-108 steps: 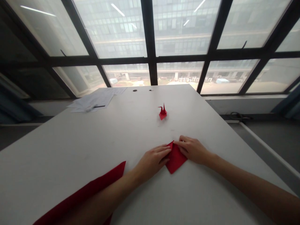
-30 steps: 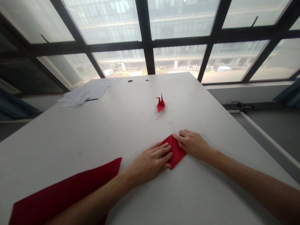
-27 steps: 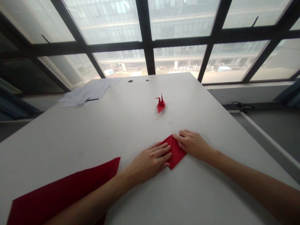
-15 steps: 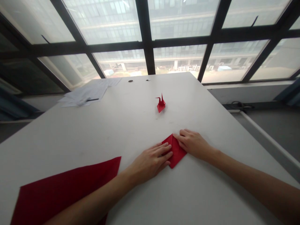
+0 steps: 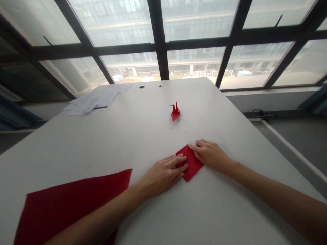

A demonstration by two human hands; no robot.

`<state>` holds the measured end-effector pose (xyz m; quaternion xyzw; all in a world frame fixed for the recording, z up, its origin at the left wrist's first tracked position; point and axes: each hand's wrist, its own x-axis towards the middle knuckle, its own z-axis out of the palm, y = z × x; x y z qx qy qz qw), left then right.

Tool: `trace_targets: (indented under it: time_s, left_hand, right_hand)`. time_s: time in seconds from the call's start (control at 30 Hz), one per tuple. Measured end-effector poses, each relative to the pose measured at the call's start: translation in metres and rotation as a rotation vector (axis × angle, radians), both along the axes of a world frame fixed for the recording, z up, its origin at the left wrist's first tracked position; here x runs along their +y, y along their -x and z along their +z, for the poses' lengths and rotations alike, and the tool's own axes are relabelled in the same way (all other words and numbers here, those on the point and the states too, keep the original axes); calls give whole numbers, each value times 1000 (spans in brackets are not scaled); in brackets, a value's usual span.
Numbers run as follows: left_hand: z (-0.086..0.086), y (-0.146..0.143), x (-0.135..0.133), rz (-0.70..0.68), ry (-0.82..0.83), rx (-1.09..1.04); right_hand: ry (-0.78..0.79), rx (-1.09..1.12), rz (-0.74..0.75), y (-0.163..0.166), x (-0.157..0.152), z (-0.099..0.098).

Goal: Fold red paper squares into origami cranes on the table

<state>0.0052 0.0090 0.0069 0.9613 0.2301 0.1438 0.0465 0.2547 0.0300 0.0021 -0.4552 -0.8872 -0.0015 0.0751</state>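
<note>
A small square of folded red paper (image 5: pixel 193 166) lies flat on the white table, one corner pointing away from me. My left hand (image 5: pixel 167 173) rests on its left side, fingers stretched out and slightly spread, holding nothing. At the far corner, my right hand (image 5: pixel 211 154) has its fingers curled and pressed together on the paper's upper right edge. A crease runs down from that corner between the hands. Beyond them stands a finished red paper crane (image 5: pixel 175 113). A larger sheet of red paper (image 5: pixel 68 207) lies at the lower left, partly under my left forearm.
The white table (image 5: pixel 143 136) narrows towards large dark-framed windows (image 5: pixel 160 51). Loose white papers (image 5: pixel 99 98) with a dark pen (image 5: pixel 100 108) lie at its far left. Two round holes are near the far edge. A black cable (image 5: pixel 263 114) lies beyond the right edge.
The left fingers have shifted slightly on the folded paper, with a wider gap between them. The right hand stays at the far corner. The view has tilted very slightly.
</note>
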Motion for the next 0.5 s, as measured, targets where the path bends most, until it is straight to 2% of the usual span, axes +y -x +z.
trace_targets:
  time_s: [0.3, 0.5]
  left_hand:
    - [-1, -1, 0, -5, -8, 19]
    - [-3, -1, 0, 0, -8, 2]
  right_hand:
    - [-8, 2, -5, 0, 0, -1]
    - [-38, 102, -13, -3, -1, -5]
